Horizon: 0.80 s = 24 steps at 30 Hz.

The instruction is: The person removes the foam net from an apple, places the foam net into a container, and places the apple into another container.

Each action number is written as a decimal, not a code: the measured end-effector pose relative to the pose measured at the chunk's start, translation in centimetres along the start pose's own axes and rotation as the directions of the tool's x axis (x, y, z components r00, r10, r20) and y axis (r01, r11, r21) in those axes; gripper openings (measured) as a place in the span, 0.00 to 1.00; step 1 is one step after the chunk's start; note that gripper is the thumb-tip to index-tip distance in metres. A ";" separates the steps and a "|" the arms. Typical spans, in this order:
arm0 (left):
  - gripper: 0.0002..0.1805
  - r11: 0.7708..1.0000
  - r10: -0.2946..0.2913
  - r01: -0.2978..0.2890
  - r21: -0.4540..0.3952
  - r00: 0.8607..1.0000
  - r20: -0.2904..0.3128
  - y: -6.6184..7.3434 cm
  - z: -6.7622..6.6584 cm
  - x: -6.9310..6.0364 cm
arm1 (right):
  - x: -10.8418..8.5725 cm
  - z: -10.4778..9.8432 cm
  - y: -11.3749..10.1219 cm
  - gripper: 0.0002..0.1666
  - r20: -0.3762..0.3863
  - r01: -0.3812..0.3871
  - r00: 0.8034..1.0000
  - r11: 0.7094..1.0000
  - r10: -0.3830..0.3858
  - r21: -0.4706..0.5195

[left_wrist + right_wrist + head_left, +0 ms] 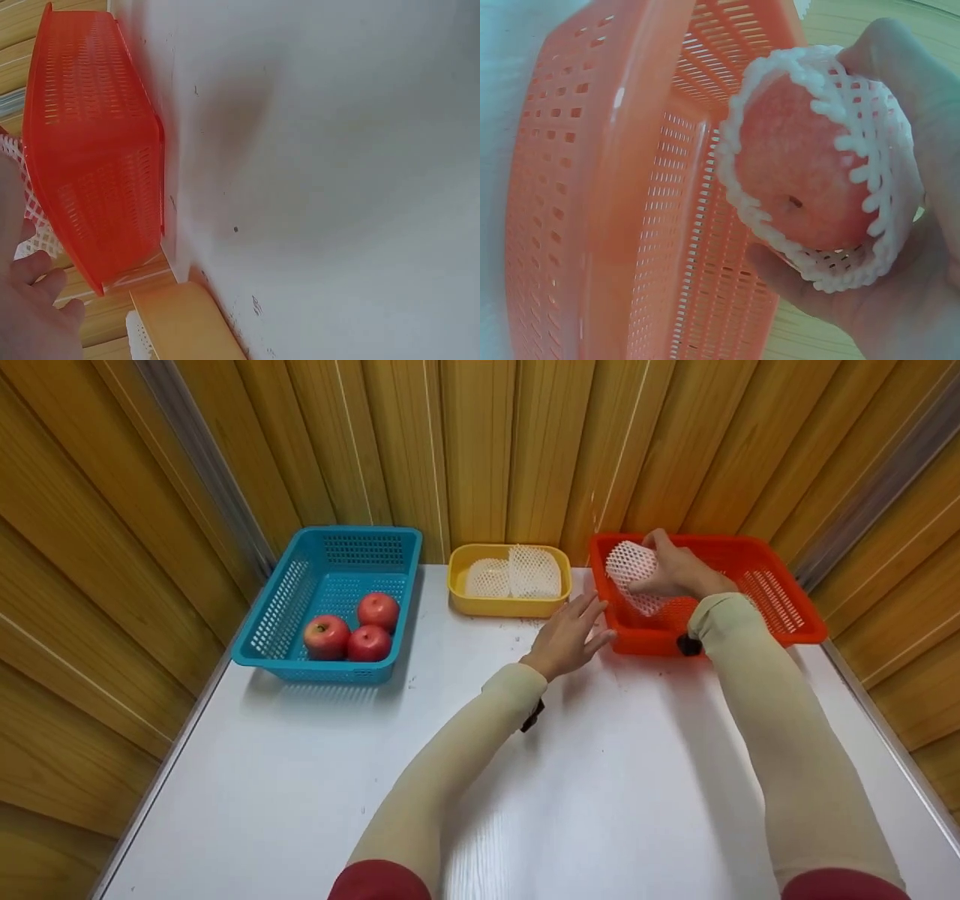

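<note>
An apple (pixel 795 165) in a white foam net sleeve (pixel 885 157) is gripped by my right hand (pixel 679 572), thumb and fingers round the net. In the head view that net (pixel 631 566) hangs over the left part of the red basket (pixel 641 643). My left hand (pixel 568 636) is stretched out beside the basket's left front corner, fingers fairly straight and holding nothing. Whether its fingertips touch the rim, I cannot tell. In the left wrist view, the left hand (pixel 37 315) shows at the lower left, near the red basket (pixel 97 150).
A yellow box (pixel 510 607) with white foam nets (pixel 534 572) stands at the back middle. On the left, a blue basket (pixel 330 671) holds three bare apples (pixel 369 643). Wood-patterned walls (pixel 480 450) rise behind and beside the white table (pixel 300 810).
</note>
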<state>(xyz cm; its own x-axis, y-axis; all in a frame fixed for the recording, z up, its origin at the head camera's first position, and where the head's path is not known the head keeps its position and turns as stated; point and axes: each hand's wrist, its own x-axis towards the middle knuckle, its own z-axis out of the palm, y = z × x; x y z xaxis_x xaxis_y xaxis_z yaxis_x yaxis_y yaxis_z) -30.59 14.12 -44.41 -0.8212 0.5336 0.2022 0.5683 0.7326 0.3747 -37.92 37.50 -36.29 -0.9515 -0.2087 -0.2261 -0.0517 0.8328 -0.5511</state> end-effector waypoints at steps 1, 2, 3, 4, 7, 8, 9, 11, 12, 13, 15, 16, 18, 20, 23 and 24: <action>0.36 1.000 0.008 -0.008 -0.005 1.000 -0.013 -0.1 -0.1 -0.1 | 0.0 0.0 0.0 0.56 -0.005 0.005 1.000 1.000 -0.005 -0.004; 0.36 1.000 0.014 -0.015 -0.010 1.000 -0.026 -0.3 -0.3 -0.2 | -0.1 -0.1 0.0 0.55 -0.010 0.010 1.000 1.000 -0.010 -0.004; 0.36 1.000 0.017 -0.017 -0.017 0.999 -0.034 -0.5 -0.4 -0.3 | -0.2 -0.1 0.0 0.55 -0.013 0.015 1.000 1.000 -0.015 -0.002; 0.37 0.999 0.020 -0.021 -0.024 0.999 -0.044 -0.7 -0.5 -0.4 | -0.2 -0.2 0.0 0.54 -0.017 0.020 1.000 1.000 -0.020 -0.004; 0.37 0.999 0.015 -0.017 -0.034 0.998 -0.059 -1.2 -1.0 -0.7 | -0.4 -0.3 0.0 0.53 -0.026 0.038 0.999 0.999 -0.038 -0.004; 0.37 0.999 0.016 -0.018 -0.032 0.998 -0.064 -1.4 -1.2 -0.9 | -0.5 -0.3 -0.1 0.53 -0.029 0.045 0.999 0.999 -0.045 -0.003; 0.37 0.999 0.013 -0.015 -0.031 0.998 -0.066 -1.6 -1.4 -1.1 | -0.5 -0.3 -0.1 0.53 -0.031 0.049 0.998 0.999 -0.049 -0.001; 0.37 0.999 0.014 -0.016 -0.034 0.997 -0.075 -2.0 -1.8 -1.4 | -0.6 -0.4 0.0 0.52 -0.039 0.054 0.998 0.999 -0.054 0.002; 0.37 0.999 0.016 -0.020 -0.038 0.996 -0.082 -2.2 -2.1 -1.6 | -0.7 -0.4 -0.1 0.52 -0.042 0.056 0.998 0.998 -0.056 0.006; 0.37 0.999 0.014 -0.019 -0.051 0.996 -0.089 -2.5 -2.2 -1.7 | -0.8 -0.4 -0.1 0.52 -0.045 0.056 0.997 0.998 -0.056 0.010; 0.37 0.997 0.005 -0.013 -0.080 0.995 -0.097 -2.9 -2.6 -2.1 | -1.0 -0.5 0.0 0.53 -0.044 0.051 0.998 0.998 -0.050 0.021; 0.38 0.995 0.002 -0.012 -0.094 0.995 -0.102 -3.1 -2.6 -2.3 | -1.1 -0.5 0.1 0.54 -0.045 0.050 0.998 0.999 -0.049 0.021; 0.38 0.993 -0.012 -0.001 -0.116 0.994 -0.105 -3.5 -2.7 -2.6 | -1.3 -0.5 0.2 0.54 -0.047 0.053 0.998 0.998 -0.052 0.019; 0.39 0.991 -0.020 0.006 -0.131 0.994 -0.109 -3.9 -2.8 -3.0 | -1.5 -0.4 0.3 0.52 -0.053 0.061 0.997 0.998 -0.061 0.011; 0.40 0.988 -0.039 0.021 -0.153 0.992 -0.116 -4.4 -2.9 -3.6 | -1.6 -0.1 0.5 0.49 -0.072 0.081 0.994 0.997 -0.081 -0.001; 0.40 0.986 -0.048 0.027 -0.166 0.992 -0.119 -4.6 -3.0 -3.8 | -1.6 0.0 0.4 0.49 -0.077 0.087 0.993 0.996 -0.087 0.000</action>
<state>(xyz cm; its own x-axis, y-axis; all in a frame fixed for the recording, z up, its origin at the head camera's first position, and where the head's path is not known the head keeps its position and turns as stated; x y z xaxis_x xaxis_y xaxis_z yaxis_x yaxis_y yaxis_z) -30.24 7.44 -44.21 -0.8477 0.4440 0.2902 0.5289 0.6665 0.5254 -36.38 38.18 -36.18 -0.9639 -0.2402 -0.1150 -0.1345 0.8117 -0.5684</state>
